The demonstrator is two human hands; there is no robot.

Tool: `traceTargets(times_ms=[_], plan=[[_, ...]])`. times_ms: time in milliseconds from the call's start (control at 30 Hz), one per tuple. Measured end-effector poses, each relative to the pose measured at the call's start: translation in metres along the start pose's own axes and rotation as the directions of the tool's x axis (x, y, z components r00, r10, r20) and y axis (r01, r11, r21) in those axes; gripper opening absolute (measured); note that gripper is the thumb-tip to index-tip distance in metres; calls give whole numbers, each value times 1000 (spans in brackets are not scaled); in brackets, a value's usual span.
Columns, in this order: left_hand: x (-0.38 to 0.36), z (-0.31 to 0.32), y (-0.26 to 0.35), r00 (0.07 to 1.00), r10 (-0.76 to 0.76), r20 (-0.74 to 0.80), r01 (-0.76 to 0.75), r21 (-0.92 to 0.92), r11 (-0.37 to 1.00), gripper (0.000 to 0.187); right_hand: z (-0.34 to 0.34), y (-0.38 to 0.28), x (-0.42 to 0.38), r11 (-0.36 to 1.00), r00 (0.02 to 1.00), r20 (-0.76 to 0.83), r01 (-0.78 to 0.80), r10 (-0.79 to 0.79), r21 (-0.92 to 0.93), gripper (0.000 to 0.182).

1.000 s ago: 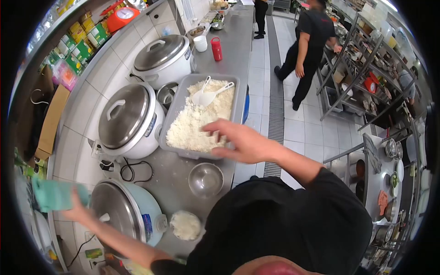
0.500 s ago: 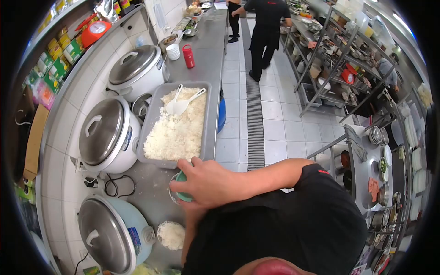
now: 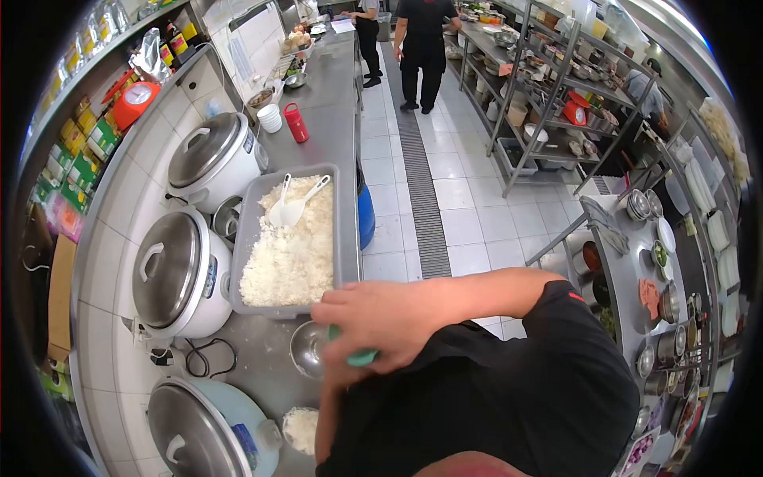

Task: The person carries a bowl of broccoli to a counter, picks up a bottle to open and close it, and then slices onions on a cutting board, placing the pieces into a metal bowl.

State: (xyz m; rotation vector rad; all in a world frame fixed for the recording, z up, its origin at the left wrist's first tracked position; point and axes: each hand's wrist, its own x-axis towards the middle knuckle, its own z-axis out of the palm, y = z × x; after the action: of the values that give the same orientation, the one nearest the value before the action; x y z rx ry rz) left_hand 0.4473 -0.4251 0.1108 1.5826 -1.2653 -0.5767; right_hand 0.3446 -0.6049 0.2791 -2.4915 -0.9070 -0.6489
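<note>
1. Wide fisheye view, looking down past a black-shirted torso to a stainless steel worktop (image 3: 266, 342) in a kitchen.
2. Near the centre, right hand (image 3: 381, 322), back upward, fingers bent and close together around a green object (image 3: 362, 358); most of the object hidden, exact type impossible to tell.
3. Below it, left hand (image 3: 342, 372), blurred and largely covered by the right; finger position impossible to tell.
4. Just beside both hands, on the worktop, a round metal bowl (image 3: 307, 350), partly covered by the right hand.
5. Beyond the bowl, a grey plastic tub (image 3: 343, 238) of white rice (image 3: 288, 258), with two white rice paddles (image 3: 292, 211) lying on top at the far end.
6. Closer to the torso, a small round container of rice (image 3: 301, 430).
7. Along the tiled wall, three lidded rice cookers (image 3: 168, 270), with a black cord (image 3: 210, 359) between the nearest two.
8. Past the tub, stacked white cups (image 3: 270, 118) beside a red bottle (image 3: 296, 124).
9. Farther off, two people in dark trousers (image 3: 421, 56), standing on the tiled floor near metal shelving (image 3: 560, 99).
</note>
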Motion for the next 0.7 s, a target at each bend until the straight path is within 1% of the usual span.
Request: traceTargets(times_ms=[33,67,100,133,167,200,233,267,300,333,367,400,433,467,500,533,567,600,633,667,700], plan=[[1,0,-2,1000,15,2,-15,15,1000,75,-3,-8,0,1000,1000,0,-2,2,6,40],[1,1,-4,1000,28,3,-28,32,999,74,-6,-18,1,966,975,-10,-219,220,-140,40],[2,2,-4,999,44,-2,-44,51,998,74,-9,-25,1,865,905,-47,-418,422,-279,40],[6,2,-1,998,55,-20,-54,65,996,74,-13,-26,1,867,905,-45,-419,423,-272,40],[13,1,17,997,19,-78,-15,48,999,74,-19,-23,2,845,843,146,-476,517,-244,45],[18,4,21,996,9,-84,-5,49,999,74,-24,-19,3,818,746,336,-528,575,-228,50],[21,7,23,978,138,-156,-113,159,981,75,-29,-17,1,826,751,346,-519,563,-218,50],[22,8,26,940,266,-212,-203,278,939,76,-35,-16,-3,930,916,206,-303,345,-209,55],[24,9,36,942,248,-228,-180,281,943,76,-36,-16,-6,971,994,59,-72,87,-227,61],[27,9,50,956,111,-271,-91,85,992,75,-35,-18,-7,976,995,67,-59,74,-207,61],[26,9,57,959,-27,-280,-6,-117,993,73,-33,-21,-8,939,933,136,-313,332,-143,63],[23,9,54,958,-36,-284,2,-118,993,73,-34,-24,-5,827,798,218,-552,561,-108,66],[22,8,48,962,-39,-269,-2,-148,989,72,-38,-21,2,745,644,437,-659,628,-99,66],[23,6,44,966,-39,-255,-7,-178,984,70,-39,-18,2,748,646,439,-656,624,-99,66],[22,2,40,965,-41,-260,-5,-177,984,70,-40,-16,0,817,727,425,-574,539,-55,64],[19,-1,37,977,-41,-211,19,-104,994,69,-40,-15,-2,874,797,406,-486,447,-10,62],[17,-4,37,986,-46,-159,41,-30,999,68,-40,-12,-5,873,796,409,-487,446,-4,62],[16,-8,39,986,-53,-158,49,-32,998,68,-40,-8,-8,922,865,382,-380,325,77,57],[18,-13,45,996,-44,-74,38,-80,996,67,-41,-5,-10,952,918,342,-263,199,154,53],[21,-17,50,1000,-29,9,30,-129,991,67,-44,-3,-9,951,918,343,-264,197,159,53],[21,-21,54,997,-17,71,28,-164,986,67,-48,-3,-6,948,929,352,-209,116,239,57]])
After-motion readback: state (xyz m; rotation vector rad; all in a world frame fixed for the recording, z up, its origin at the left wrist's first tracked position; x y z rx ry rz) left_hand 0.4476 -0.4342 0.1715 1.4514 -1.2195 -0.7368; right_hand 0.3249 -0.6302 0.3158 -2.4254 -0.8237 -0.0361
